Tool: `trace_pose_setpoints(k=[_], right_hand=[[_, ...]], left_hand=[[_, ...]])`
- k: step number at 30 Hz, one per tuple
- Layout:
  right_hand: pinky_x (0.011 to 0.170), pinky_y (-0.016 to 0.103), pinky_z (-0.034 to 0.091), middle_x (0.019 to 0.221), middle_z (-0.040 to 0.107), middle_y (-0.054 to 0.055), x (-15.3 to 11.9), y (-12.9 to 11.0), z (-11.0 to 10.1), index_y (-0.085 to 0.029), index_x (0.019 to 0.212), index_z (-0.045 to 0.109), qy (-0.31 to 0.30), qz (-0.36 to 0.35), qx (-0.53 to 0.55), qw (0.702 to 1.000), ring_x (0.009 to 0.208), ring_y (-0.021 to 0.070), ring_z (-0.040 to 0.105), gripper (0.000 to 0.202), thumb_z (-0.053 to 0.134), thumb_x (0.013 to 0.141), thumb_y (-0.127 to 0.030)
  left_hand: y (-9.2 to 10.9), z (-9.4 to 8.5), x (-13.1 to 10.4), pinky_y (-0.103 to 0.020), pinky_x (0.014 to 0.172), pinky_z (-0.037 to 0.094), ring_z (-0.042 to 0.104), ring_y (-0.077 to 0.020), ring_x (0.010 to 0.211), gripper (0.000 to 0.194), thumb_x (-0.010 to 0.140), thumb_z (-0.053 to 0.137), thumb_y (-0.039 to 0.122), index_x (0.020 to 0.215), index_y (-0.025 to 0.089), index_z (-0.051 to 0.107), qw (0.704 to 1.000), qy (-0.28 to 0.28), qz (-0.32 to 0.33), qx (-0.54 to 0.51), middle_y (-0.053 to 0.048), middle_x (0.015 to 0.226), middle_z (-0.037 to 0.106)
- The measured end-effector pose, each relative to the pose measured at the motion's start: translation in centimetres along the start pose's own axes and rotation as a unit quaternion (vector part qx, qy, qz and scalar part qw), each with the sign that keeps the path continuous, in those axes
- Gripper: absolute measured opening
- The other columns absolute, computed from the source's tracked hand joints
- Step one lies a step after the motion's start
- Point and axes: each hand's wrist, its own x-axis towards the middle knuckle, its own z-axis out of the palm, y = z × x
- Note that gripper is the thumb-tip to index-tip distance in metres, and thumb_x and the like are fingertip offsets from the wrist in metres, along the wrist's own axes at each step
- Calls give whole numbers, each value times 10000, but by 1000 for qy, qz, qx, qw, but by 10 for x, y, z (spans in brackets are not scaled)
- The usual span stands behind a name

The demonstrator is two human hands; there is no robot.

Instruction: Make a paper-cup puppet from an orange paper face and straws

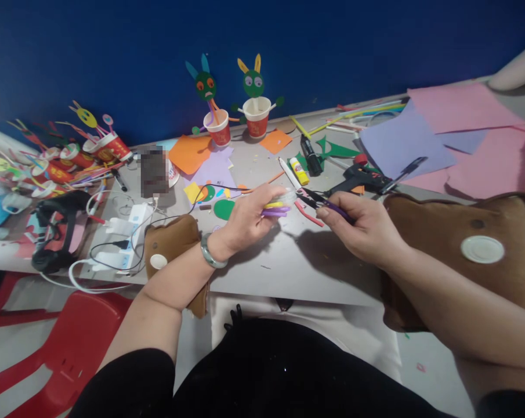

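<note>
In my left hand point(249, 217) are short yellow and purple straw-like pieces point(274, 210), pinched between the fingers. A translucent whitish piece point(290, 196) shows at the fingertips; its kind is hard to make out. My right hand point(358, 226) is closed around the purple handles of dark-bladed scissors point(317, 201). Their blades point left, close to the left hand's fingertips. Just beyond lie a white marker point(289, 173), a yellow glue stick point(299, 171) and a bent red strip point(310, 216). A green paper oval point(224, 210) lies beside my left hand.
Two paper-cup puppets point(219, 129) point(257, 121) stand against the blue partition. A black glue gun point(360, 179) lies beyond my right hand. Pink and purple paper point(408, 142) covers the right side. Brown cushions point(436, 232) rest at the table edge; a power strip point(136, 235) and headset point(57, 229) are left.
</note>
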Motion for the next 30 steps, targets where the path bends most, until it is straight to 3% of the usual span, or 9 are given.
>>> trace_pose_setpoints(k=[4,8,14,25,28,30], right_hand=[[546,325,286,575,410,-18,0,-1,0,-239,713,509,-1,1,0,1000,550,139,339,516,726,1012,-600],[538,325,286,575,404,-20,0,-1,0,-241,710,518,-1,3,5,1000,548,138,334,526,723,1013,-619],[539,322,291,576,414,-17,0,-1,2,-242,708,513,5,3,12,1000,548,139,342,568,708,1012,-679],[535,319,291,565,404,-26,2,-3,4,-242,694,502,2,13,25,1000,535,132,338,591,708,1000,-705],[539,322,295,558,422,-21,4,-1,3,-241,698,500,5,24,37,999,547,134,351,638,703,987,-773],[537,330,294,564,449,-13,6,3,3,-241,717,516,18,42,63,997,553,134,361,662,715,961,-824]], left_hand=[[3,-2,3,-323,847,624,777,-182,1003,326,1061,599,264,1385,248,631,999,14,27,-29,-81,1180,809],[3,-6,4,-330,874,639,791,-192,1045,392,1017,602,197,1403,257,619,1000,-9,20,-18,-83,1239,814],[4,-9,5,-305,859,644,800,-187,1062,372,1036,600,215,1406,249,612,999,-7,38,-8,-95,1263,821],[13,-14,8,-299,859,630,802,-180,1011,297,1056,604,225,1348,234,656,999,-34,-9,-19,-83,1200,833],[22,-9,4,-312,875,628,797,-195,1032,331,1040,615,244,1365,235,677,996,-90,-20,-17,-91,1217,829],[27,-4,2,-298,849,619,792,-197,1059,348,1024,604,219,1359,245,692,985,-172,-1,-33,-80,1201,828]])
